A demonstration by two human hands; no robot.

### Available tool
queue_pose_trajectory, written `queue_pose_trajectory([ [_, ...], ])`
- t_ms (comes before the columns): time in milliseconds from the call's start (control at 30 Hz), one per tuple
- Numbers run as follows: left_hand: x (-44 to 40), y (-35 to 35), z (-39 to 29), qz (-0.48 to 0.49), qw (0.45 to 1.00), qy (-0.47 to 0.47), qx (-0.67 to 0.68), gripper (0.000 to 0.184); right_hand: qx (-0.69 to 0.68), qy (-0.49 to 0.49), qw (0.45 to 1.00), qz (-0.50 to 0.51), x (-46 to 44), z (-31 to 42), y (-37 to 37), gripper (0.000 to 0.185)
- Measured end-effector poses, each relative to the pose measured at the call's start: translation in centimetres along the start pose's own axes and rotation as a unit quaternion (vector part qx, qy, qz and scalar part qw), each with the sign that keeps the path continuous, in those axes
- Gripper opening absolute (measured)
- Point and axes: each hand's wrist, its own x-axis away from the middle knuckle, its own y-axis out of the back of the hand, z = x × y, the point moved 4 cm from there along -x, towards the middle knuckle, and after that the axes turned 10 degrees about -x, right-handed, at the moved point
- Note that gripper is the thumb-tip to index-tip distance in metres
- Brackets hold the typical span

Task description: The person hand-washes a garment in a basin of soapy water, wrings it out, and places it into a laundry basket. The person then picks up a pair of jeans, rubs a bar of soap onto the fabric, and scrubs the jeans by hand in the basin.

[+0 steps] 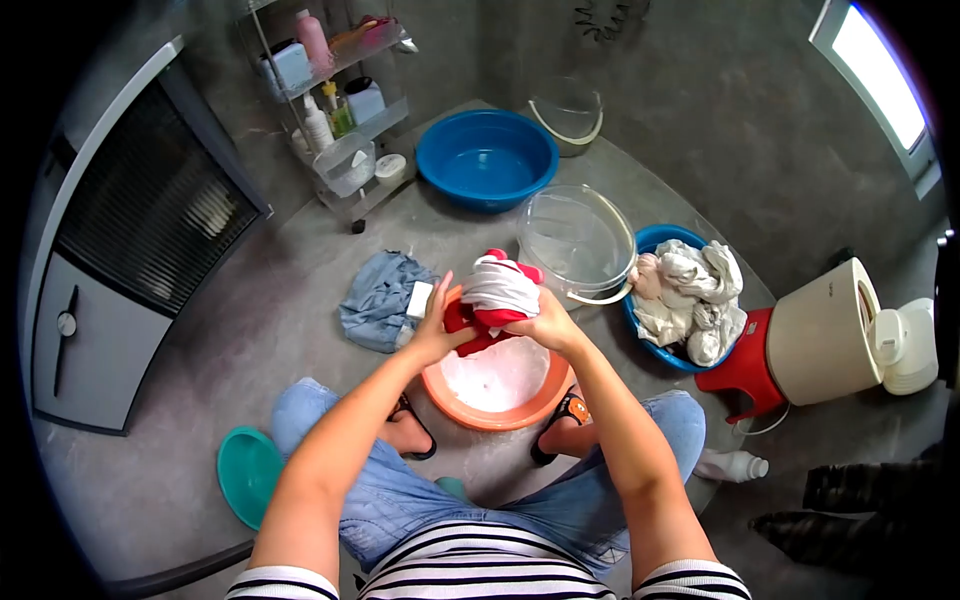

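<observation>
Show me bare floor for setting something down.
Bare floor lies between the grey door and the blue cloth, with a smaller patch between that cloth and the far blue basin. Crowded: right of the orange basin, by the clear bucket and laundry basin.

White glare up top, black at the edges

A narrow, pale-framed window (878,80) blazes blank white at my upper right. Soft light reaches the smooth grey floor (310,295); the lower right sinks dim. My left hand (436,335) and right hand (550,324) look fairly crisp. Wide-angle curvature bows the grey door with its dark ribbed panel (150,200).
</observation>
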Motion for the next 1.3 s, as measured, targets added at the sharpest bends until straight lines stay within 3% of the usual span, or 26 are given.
queue_pose_trajectory([
  [67,0.7,-0.9,-0.7,0.108,0.936,0.113,0.316,0.095,-0.038,-0.024,0.998,0.032,0.7,0.8,-0.5,0.061],
  [100,1.2,-1.2,-2.2,0.128,0.895,0.176,0.389,0.081,-0.047,-0.032,0.998,0.020,0.9,0.8,-0.6,0.059],
  [133,0.8,-1.8,-2.4,0.151,0.879,0.147,0.429,0.073,-0.057,-0.017,0.998,0.003,1.5,1.2,-0.7,0.063],
  [200,0.8,-3.6,-0.9,0.181,0.861,0.159,0.448,0.065,0.086,0.008,0.995,-0.043,2.4,1.9,-0.1,0.070],
  [267,1.2,-4.9,-1.3,0.182,0.870,0.190,0.416,0.058,0.093,0.026,0.995,0.018,2.3,-1.9,1.3,0.077],
  [333,1.6,-6.2,-0.8,0.139,0.891,0.244,0.356,0.053,0.131,0.006,0.991,0.016,3.4,-2.3,1.6,0.088],
  [433,0.3,-6.2,-3.3,0.136,0.899,0.183,0.374,0.049,0.199,0.069,0.976,-0.064,5.4,-0.7,3.3,0.103],
  [467,0.2,-6.1,-4.6,0.147,0.880,0.192,0.408,0.050,0.044,0.042,0.997,-0.051,5.5,-1.3,4.0,0.098],
  [533,-0.1,-5.7,-7.8,0.183,0.874,0.152,0.424,0.051,-0.151,-0.122,0.981,0.028,6.1,-2.2,5.1,0.091],
  [567,-0.2,-6.0,-7.8,0.186,0.873,0.145,0.427,0.049,-0.163,-0.177,0.970,0.032,6.7,-2.4,5.3,0.084],
  [633,-0.6,-6.4,-7.2,0.190,0.871,0.129,0.435,0.046,-0.152,-0.146,0.978,0.002,7.3,-1.0,4.4,0.080],
  [733,-1.2,-6.6,-6.3,0.087,0.876,0.154,0.448,0.041,-0.099,-0.042,0.992,-0.070,7.2,-1.4,3.7,0.067],
  [767,-1.6,-6.5,-7.4,0.116,0.873,0.089,0.465,0.042,-0.109,-0.025,0.989,-0.099,7.0,-2.5,4.0,0.064],
  [833,-1.8,-6.5,-10.1,0.132,0.852,0.101,0.497,0.048,-0.139,0.011,0.978,-0.153,6.7,-2.8,4.3,0.060],
  [867,-1.9,-6.6,-10.8,0.142,0.840,0.108,0.512,0.052,-0.178,0.001,0.970,-0.164,6.7,-3.4,4.7,0.059],
  [933,-1.8,-7.2,-10.3,0.253,0.884,0.108,0.379,0.077,-0.255,-0.021,0.949,-0.185,6.6,-4.0,5.4,0.057],
  [1000,-2.1,-7.0,-10.7,0.256,0.931,0.074,0.250,0.074,-0.282,-0.009,0.943,-0.176,6.9,-3.9,5.7,0.052],
  [1100,-2.9,-8.4,-10.3,0.207,0.911,0.066,0.351,0.065,-0.315,-0.001,0.934,-0.169,7.3,-3.0,5.6,0.052],
  [1200,-3.1,-10.4,-9.5,0.172,0.878,0.119,0.431,0.057,-0.272,0.004,0.944,-0.185,7.7,-1.8,5.8,0.052],
  [1300,-3.4,-11.7,-9.3,0.159,0.873,0.148,0.437,0.052,-0.151,-0.130,0.956,-0.213,9.5,0.3,6.3,0.069],
])
